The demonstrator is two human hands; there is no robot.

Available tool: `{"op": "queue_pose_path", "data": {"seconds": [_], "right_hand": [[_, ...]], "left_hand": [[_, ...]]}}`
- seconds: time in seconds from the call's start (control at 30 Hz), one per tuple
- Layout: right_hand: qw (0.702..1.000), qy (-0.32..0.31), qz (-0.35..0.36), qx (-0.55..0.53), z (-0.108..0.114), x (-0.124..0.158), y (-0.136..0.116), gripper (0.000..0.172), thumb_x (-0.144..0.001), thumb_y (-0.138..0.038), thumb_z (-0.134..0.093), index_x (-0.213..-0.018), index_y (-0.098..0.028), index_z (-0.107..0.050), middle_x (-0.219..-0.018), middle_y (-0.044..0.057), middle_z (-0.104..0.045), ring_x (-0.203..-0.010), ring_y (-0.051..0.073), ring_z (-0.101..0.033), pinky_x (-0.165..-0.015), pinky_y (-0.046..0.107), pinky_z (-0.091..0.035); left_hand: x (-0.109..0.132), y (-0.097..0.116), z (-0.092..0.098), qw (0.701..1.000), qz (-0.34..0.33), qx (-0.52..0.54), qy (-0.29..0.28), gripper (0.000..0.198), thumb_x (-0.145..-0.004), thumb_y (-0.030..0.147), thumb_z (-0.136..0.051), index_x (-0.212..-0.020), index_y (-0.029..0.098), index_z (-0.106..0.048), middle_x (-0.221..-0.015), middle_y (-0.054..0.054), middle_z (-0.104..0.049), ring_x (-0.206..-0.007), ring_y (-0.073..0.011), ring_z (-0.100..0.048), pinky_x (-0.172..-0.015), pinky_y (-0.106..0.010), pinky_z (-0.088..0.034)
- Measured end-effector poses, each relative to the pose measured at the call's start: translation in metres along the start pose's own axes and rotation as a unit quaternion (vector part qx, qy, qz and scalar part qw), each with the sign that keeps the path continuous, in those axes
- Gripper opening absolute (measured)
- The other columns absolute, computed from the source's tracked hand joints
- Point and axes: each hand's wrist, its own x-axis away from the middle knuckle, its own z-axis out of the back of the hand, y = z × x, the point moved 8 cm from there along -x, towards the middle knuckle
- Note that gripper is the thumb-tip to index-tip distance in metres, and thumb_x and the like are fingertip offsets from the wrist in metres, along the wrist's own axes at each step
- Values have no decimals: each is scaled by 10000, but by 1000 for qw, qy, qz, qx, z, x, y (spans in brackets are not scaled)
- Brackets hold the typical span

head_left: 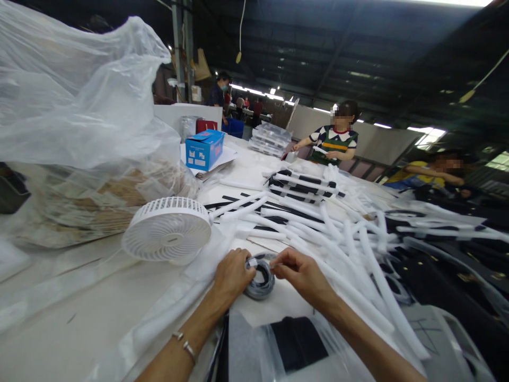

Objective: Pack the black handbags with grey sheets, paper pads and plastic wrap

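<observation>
A dark coiled strap [260, 291], seemingly wrapped in clear plastic, is between my hands above the white table. My left hand [235, 273] grips its left side, the thumb pressed near a small white patch on the coil. On the opposite side my right hand [300, 271] is closed in a pinch at the coil's upper right edge; what lies between those fingertips is too small to make out. Just below the coil, a black piece [302, 339] shows under clear plastic. White foam-like tubes [350, 260] lie beyond and to the right of my right hand.
A white round fan [169, 233] stands left of my hands, before a large plastic-covered pile [99, 132]. Behind it sits a blue box [204, 150]. Black-and-white bundles [302, 183] lie ahead. A co-worker [336, 138] handles a white strip across the table; another person [429, 172] is at right.
</observation>
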Motion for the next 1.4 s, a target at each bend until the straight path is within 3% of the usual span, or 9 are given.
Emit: {"op": "queue_pose_path", "data": {"seconds": [0.1,0.27,0.47,0.73,0.83,0.93,1.07,1.23,1.4], "right_hand": [[998,19,67,-7,-8,10,-5,48,-784,-252,-701,-785,-209,-681,-953,39,-709,-703,156,-618,-634,277,-498],[996,23,82,26,-20,13,6,27,-795,-208,-700,-791,-215,-675,-737,1,-677,-670,165,-615,-637,273,-485],[986,-4,138,90,-29,10,7,133,-776,-98,-635,-787,-218,-690,-758,5,-683,-687,164,-606,-650,267,-457],[988,-50,126,69,-37,6,11,97,-798,-117,-646,-812,-212,-631,-793,4,-670,-709,157,-610,-670,265,-472],[965,-53,201,161,-39,8,-1,175,-769,-41,-625,-799,-214,-621,-834,10,-658,-781,172,-598,-735,295,-453],[921,-23,278,271,-39,11,-10,214,-717,-4,-642,-766,-211,-620,-840,21,-635,-808,197,-566,-745,329,-417],[884,-16,344,317,-45,16,-14,186,-778,-43,-619,-826,-222,-637,-812,17,-640,-764,193,-557,-719,334,-386],[871,-33,362,329,-49,19,-17,119,-883,-113,-553,-841,-215,-597,-758,7,-637,-699,170,-559,-686,319,-374],[844,-22,346,410,-57,12,-19,145,-869,-130,-578,-754,-218,-566,-723,6,-619,-694,184,-536,-681,339,-364]], "left_hand": [[1,2,4,1000,-3,-9,9,236,-742,193,-565,-961,196,-654,-996,-63,-691,-980,-236,-602,-817,-318,-406],[1,0,6,1000,-8,-15,18,242,-745,188,-577,-972,200,-659,-999,-50,-697,-989,-234,-610,-825,-316,-415],[1,-1,9,999,-15,-21,25,250,-749,165,-580,-982,197,-663,-1004,-53,-696,-1006,-234,-606,-849,-313,-424],[5,5,13,999,-35,-24,33,241,-769,127,-568,-986,183,-656,-1003,-58,-683,-1007,-227,-592,-895,-308,-428],[6,6,12,998,-44,-25,35,227,-769,114,-567,-966,184,-656,-993,-58,-679,-1001,-228,-589,-898,-311,-431],[7,7,12,997,-52,-26,41,234,-771,106,-562,-971,188,-653,-999,-57,-675,-1006,-230,-583,-900,-316,-433],[8,7,13,997,-58,-26,49,234,-777,104,-555,-973,189,-650,-994,-59,-669,-1002,-233,-580,-898,-325,-435],[9,6,14,996,-61,-25,53,239,-777,94,-545,-973,189,-645,-993,-62,-664,-1007,-234,-573,-905,-328,-429],[9,7,11,996,-66,-19,50,211,-786,100,-537,-944,192,-643,-978,-69,-659,-992,-240,-565,-898,-336,-426]]}}
